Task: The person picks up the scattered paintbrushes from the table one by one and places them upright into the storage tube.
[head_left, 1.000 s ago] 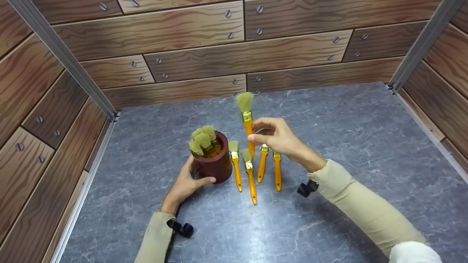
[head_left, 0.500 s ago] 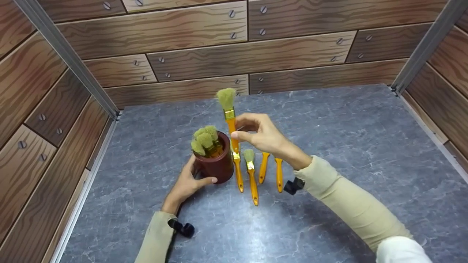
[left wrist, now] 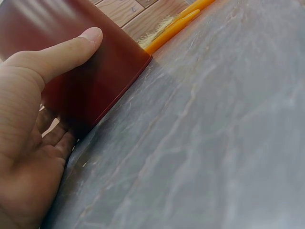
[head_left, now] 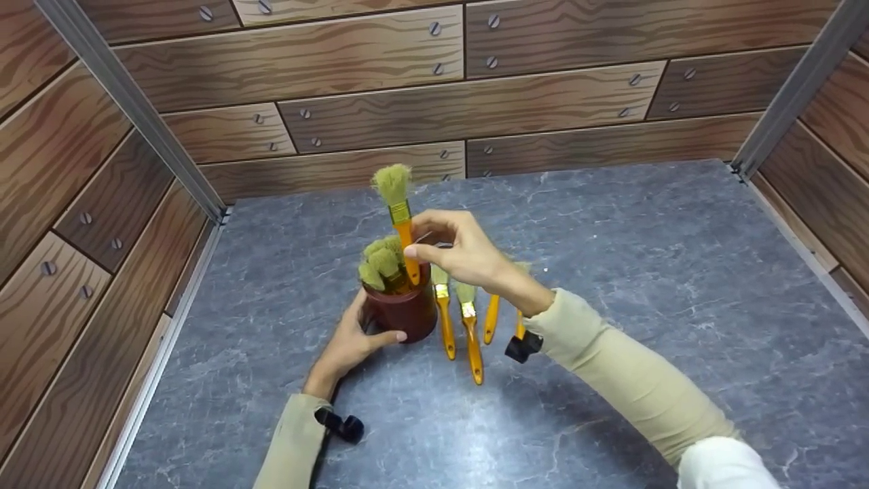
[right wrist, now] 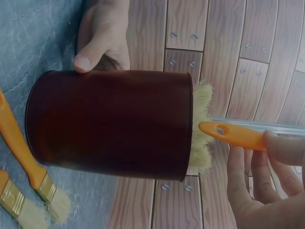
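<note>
My left hand (head_left: 349,346) holds the dark red cup (head_left: 404,319) low on its side, the thumb lying along the wall, as the left wrist view also shows. Several paintbrushes (head_left: 381,263) stand in the cup, bristles up. My right hand (head_left: 461,251) pinches another paintbrush (head_left: 402,217) by its orange handle, bristles up, over the cup's mouth. In the right wrist view, the handle end (right wrist: 233,134) appears at rim level, beside the bristles; whether it is inside the rim I cannot tell.
Several more paintbrushes lie on the grey marbled table right of the cup, among them a nearer one (head_left: 473,339) and one (head_left: 445,319) close to the cup. My right forearm partly covers others. Wood-patterned walls (head_left: 380,115) enclose the back and sides.
My right hand has carried the paintbrush leftward, from above the lying brushes to over the cup. My left hand and the cup have stayed in place.
</note>
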Demonstrator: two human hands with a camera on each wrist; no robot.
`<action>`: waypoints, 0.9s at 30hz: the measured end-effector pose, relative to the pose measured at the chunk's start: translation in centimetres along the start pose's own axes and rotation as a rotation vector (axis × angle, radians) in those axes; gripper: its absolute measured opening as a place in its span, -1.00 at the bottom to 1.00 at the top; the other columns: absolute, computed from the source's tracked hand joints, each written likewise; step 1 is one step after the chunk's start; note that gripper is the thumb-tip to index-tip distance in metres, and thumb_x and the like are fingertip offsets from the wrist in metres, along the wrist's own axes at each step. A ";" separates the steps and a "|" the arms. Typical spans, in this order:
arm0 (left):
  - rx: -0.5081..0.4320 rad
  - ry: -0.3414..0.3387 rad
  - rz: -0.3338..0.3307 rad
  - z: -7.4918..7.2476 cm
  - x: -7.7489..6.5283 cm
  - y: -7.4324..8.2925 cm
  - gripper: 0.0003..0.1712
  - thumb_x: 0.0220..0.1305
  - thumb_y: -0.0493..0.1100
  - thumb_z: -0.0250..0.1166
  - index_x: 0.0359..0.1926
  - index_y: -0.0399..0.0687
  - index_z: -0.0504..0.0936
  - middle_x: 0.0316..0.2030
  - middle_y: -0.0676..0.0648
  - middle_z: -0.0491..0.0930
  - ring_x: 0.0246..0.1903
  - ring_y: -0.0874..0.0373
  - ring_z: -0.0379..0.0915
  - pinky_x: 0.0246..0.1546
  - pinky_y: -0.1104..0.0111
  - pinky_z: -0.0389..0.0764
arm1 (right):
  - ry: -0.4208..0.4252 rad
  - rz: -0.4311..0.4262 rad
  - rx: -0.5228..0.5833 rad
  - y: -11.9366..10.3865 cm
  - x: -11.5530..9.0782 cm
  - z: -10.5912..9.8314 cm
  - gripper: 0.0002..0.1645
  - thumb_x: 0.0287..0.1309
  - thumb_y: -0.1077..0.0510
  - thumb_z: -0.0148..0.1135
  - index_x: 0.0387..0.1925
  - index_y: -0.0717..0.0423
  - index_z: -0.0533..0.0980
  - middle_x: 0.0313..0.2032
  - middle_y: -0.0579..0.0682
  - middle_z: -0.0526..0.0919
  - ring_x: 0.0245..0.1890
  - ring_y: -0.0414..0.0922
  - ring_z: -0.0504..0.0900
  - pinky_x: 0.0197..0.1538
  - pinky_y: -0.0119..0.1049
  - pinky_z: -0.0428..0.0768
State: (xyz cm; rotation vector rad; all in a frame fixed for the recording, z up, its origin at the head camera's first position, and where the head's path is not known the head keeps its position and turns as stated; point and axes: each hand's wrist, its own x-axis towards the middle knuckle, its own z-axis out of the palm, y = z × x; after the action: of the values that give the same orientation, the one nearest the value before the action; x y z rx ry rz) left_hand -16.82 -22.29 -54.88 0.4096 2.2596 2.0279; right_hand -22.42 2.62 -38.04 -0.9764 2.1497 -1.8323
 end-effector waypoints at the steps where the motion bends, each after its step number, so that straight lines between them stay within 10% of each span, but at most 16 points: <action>1: 0.001 -0.002 0.002 0.0 0.0 0.0 0.22 0.19 -0.21 0.65 0.68 0.41 0.12 0.53 0.07 0.41 0.54 0.10 0.31 0.59 0.01 0.28 | -0.003 -0.003 -0.001 0.1 0.1 0.2 -0.70 0.36 0.26 0.44 0.07 0.30 0.69 -0.07 0.15 0.80 -0.11 0.00 0.77 0.01 -0.10 0.76; 27: 0.006 0.017 -0.001 0.0 0.2 -0.3 0.20 0.15 -0.23 0.67 0.66 0.39 0.18 0.48 0.03 0.47 0.51 0.08 0.36 0.57 0.02 0.30 | -0.016 -0.007 -0.025 1.0 0.8 2.2 -0.70 0.30 0.32 0.44 0.05 0.27 0.71 -0.06 0.17 0.81 -0.13 0.03 0.78 0.08 -0.04 0.74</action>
State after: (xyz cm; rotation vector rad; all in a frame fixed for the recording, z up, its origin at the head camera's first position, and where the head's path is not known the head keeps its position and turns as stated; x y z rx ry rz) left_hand -17.05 -22.29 -55.17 0.3931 2.2758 2.0317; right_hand -22.29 0.41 -39.24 -1.0020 2.1673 -1.7985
